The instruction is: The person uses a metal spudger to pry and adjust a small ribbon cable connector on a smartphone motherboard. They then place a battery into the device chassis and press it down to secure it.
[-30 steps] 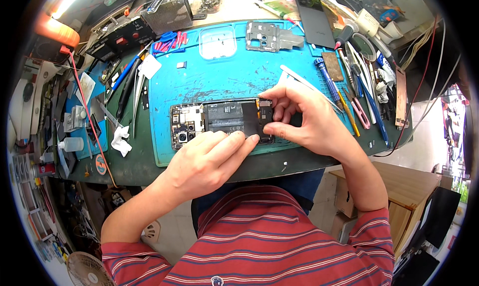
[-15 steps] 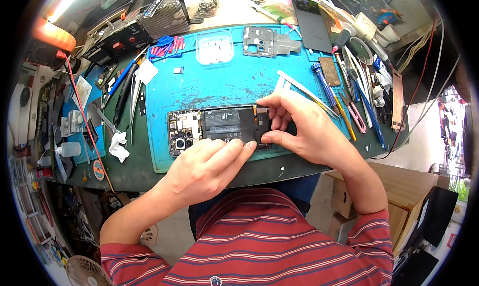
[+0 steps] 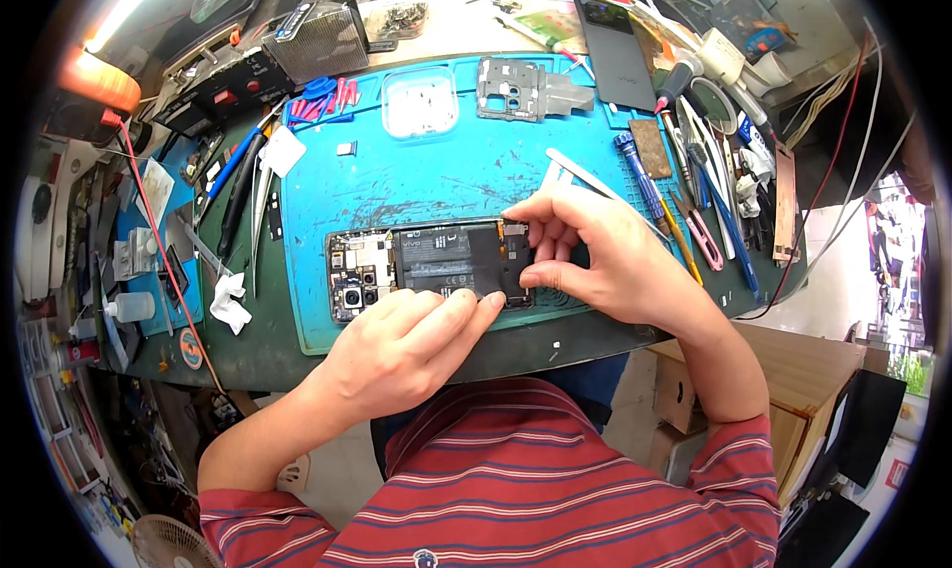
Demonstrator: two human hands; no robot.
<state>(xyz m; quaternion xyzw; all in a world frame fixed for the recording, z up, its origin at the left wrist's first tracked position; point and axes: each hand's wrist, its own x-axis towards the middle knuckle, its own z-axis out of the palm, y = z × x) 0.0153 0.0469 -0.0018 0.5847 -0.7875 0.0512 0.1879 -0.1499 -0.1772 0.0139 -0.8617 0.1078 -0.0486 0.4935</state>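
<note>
An opened smartphone (image 3: pixel 436 246) lies lengthwise on the blue mat (image 3: pixel 397 176), its back cover off. Its black battery fills the middle, and the camera lenses and boards show at the left end. My right hand (image 3: pixel 605 256) grips the phone's right end, fingertips at the far corner and thumb at the near one. My left hand (image 3: pixel 397 345) rests across the near long edge, fingers bent and pressed together, with the fingertips at the near right part of the phone. Whatever sits between the left fingertips is hidden.
Beyond the phone are a clear plastic tray (image 3: pixel 419 102) with small parts, a grey phone mid-frame plate (image 3: pixel 526 88) and a dark back cover (image 3: pixel 613 53). Screwdrivers, tweezers and brushes crowd the right; a black-handled tool (image 3: pixel 241 196) and crumpled tissue (image 3: pixel 230 303) lie left.
The whole picture has shifted slightly. Both hands keep nearly the same pose at the phone's right end, and the phone stays in place on the mat.
</note>
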